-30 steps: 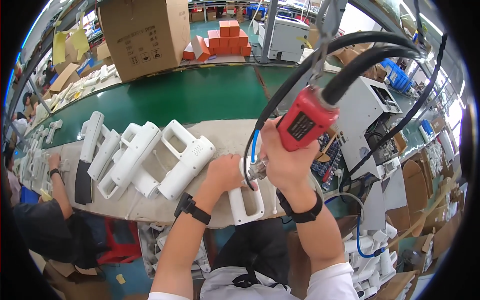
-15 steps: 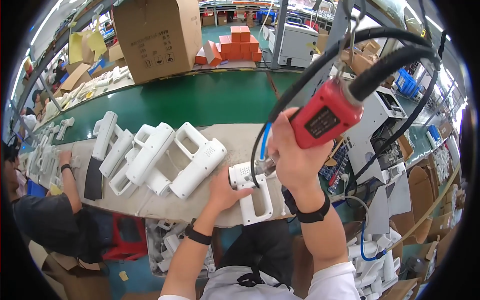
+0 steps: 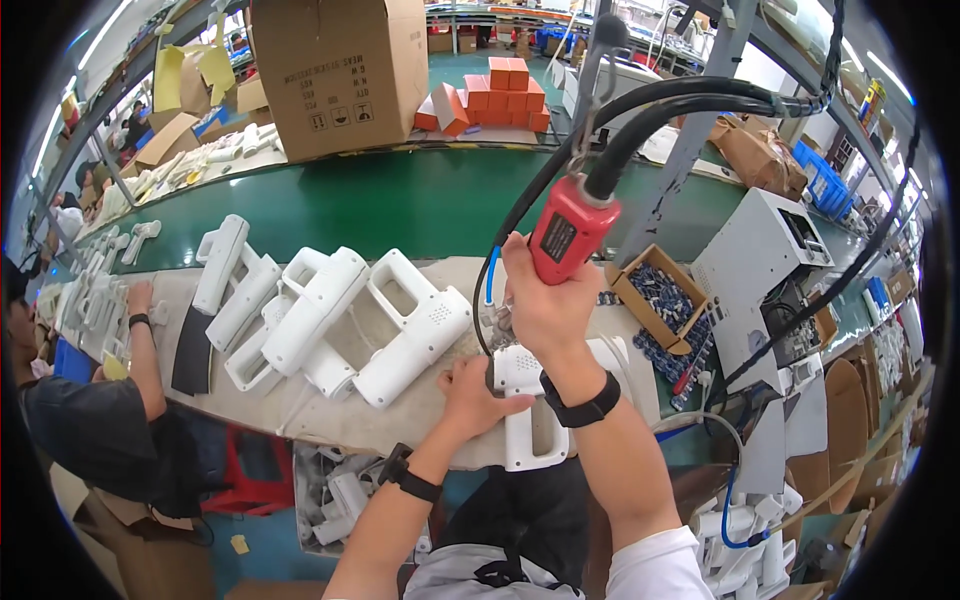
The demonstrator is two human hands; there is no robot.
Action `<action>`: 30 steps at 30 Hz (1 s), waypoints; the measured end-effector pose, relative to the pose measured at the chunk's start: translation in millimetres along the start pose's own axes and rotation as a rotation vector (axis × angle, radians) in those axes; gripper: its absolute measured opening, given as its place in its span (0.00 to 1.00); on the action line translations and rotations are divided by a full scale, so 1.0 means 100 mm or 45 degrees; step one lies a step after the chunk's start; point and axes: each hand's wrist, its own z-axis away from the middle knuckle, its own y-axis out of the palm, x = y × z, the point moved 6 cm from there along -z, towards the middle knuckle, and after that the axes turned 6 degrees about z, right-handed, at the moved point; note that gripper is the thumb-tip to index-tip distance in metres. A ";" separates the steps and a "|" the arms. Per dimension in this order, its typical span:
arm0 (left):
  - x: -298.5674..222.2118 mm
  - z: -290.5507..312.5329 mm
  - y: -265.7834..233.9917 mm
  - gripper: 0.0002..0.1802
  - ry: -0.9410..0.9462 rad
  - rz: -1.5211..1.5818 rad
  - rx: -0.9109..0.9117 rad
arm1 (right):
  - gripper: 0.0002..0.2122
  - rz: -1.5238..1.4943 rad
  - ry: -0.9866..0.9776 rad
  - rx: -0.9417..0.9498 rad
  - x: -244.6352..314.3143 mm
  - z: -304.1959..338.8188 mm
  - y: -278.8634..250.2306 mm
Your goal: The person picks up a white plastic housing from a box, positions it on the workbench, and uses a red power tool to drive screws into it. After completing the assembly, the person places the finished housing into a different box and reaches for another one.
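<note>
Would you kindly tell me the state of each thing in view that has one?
Red tool, gripped in the right hand; running or not, cannot tell
Left hand, partly open, thumb over the near white casing
Near white casing, lying, handle end toward the picture's lower edge
Other white casings, lying grouped to the left
Small carton, open, holding small parts
Orange boxes, stacked, one leaning
Big carton, standing, top out of view

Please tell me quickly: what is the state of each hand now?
Left hand: at the white plastic housing, thumb over it; whether it truly grips cannot be told.
Right hand: closed, holding the red tool.
</note>
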 end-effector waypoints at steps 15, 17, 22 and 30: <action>0.28 -0.09 0.24 0.52 0.162 0.073 -0.152 | 0.03 -0.069 -0.122 0.004 0.56 0.19 -0.16; 0.37 -0.10 0.31 0.56 0.254 0.067 -0.075 | 0.02 -0.031 -0.174 0.080 0.61 0.23 -0.13; 0.31 -0.12 0.31 0.61 0.144 0.043 0.023 | 0.03 -0.037 -0.017 0.044 0.32 0.26 -0.10; 0.34 -0.16 0.34 0.58 0.219 0.102 0.033 | 0.04 0.063 -0.047 0.188 0.08 0.38 0.04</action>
